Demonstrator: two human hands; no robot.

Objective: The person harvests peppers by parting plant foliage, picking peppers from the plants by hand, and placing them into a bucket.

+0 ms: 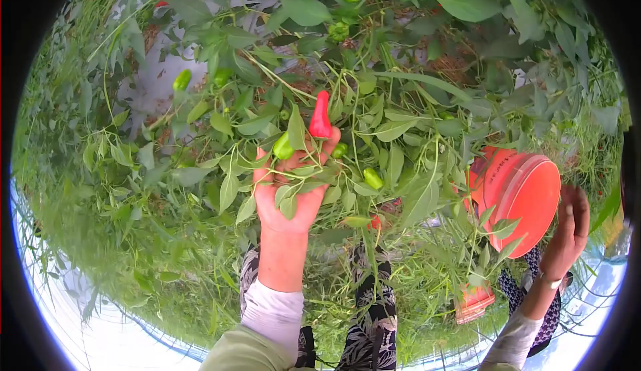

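Observation:
Palm up, my left hand (288, 197) reaches in among the leaves and stems of a pepper plant. Its fingers are curled around a red chili pepper (321, 117) at the fingertips, partly hidden by leaves. A green pepper (284, 146) hangs beside the thumb, and another green pepper (372, 178) is just right of the hand. My right hand (567, 234) is at the right, beside the mouth of a red bucket (494, 177). Its fingers are stretched and slightly bent, with nothing visible in them; I cannot tell whether it touches the rim.
Dense pepper foliage surrounds the hands, with more green peppers (181, 80) at upper left. Pale ground sheeting (153, 84) shows between plants. A smaller orange-red container (474, 303) sits in the grass at lower right. My patterned trouser legs (370, 304) are below.

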